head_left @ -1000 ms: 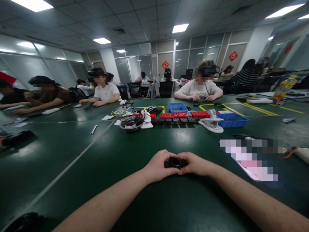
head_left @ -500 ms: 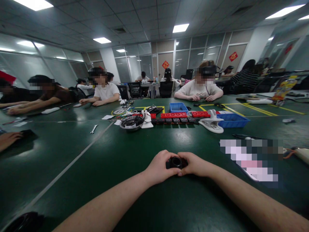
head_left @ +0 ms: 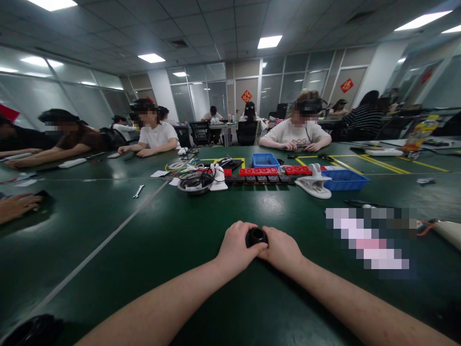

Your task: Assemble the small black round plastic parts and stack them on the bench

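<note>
A small black round object (head_left: 257, 236) with a dark opening on top is between my two hands, low over the green table (head_left: 173, 240). My left hand (head_left: 238, 245) is wrapped round its left side, thumb in front and fingers behind. From the right, my right hand (head_left: 282, 247) closes against the object, most of its fingers hidden behind it and behind the back of the hand. The two hands touch near the left thumb tip.
Ahead lie a metal bowl (head_left: 195, 183) with cables, a white clamp (head_left: 314, 181), a red strip (head_left: 258, 171) and blue trays (head_left: 345, 179). A wrench (head_left: 139, 191) is at left. Another person's hand (head_left: 19, 206) rests far left. A black object (head_left: 32, 331) is lower left.
The black object has shifted slightly left and up in view. My right hand has turned, its back now facing me more, and it has come closer to my left hand.
</note>
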A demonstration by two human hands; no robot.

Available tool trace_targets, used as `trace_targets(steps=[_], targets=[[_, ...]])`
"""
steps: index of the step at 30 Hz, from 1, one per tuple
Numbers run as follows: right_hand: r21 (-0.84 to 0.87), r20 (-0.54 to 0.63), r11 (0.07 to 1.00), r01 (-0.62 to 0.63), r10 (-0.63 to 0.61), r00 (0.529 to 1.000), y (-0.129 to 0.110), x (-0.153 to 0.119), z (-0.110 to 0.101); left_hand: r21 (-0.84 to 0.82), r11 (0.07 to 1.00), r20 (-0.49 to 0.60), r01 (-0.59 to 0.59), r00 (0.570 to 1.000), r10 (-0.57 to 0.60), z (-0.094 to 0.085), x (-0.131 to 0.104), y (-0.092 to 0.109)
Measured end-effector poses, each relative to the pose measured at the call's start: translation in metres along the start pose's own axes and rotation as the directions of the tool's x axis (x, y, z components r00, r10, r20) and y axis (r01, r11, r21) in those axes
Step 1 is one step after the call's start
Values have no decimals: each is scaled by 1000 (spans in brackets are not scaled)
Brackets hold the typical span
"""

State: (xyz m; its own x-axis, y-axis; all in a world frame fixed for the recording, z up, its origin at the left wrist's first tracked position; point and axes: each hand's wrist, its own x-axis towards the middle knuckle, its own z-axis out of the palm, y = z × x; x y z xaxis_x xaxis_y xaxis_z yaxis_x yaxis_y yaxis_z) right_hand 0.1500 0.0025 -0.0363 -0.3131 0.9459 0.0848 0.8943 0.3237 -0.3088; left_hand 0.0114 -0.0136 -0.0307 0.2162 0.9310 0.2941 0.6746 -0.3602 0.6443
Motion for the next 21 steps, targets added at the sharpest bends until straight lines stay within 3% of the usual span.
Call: trace_targets(steps=[5,8,12,16,21], targets=[[25,39,999,39,-40,998,4,0,-2,18,1000,22,-18,1000,18,-1,1,-1],[154,86,978,138,-152,985,13,1,-8,-7,999,73,-43,996,43,-6,4,-3],[371,179,899,232,-315,932,26,5,-18,-88,992,187,-88,977,104,-15,9,-6],[512,276,834,204,-385,881,31,9,-24,-137,985,273,-109,951,143,-19,12,-8],[554,310,809,195,-418,854,33,12,-23,-195,969,341,-151,916,211,-20,11,-11]])
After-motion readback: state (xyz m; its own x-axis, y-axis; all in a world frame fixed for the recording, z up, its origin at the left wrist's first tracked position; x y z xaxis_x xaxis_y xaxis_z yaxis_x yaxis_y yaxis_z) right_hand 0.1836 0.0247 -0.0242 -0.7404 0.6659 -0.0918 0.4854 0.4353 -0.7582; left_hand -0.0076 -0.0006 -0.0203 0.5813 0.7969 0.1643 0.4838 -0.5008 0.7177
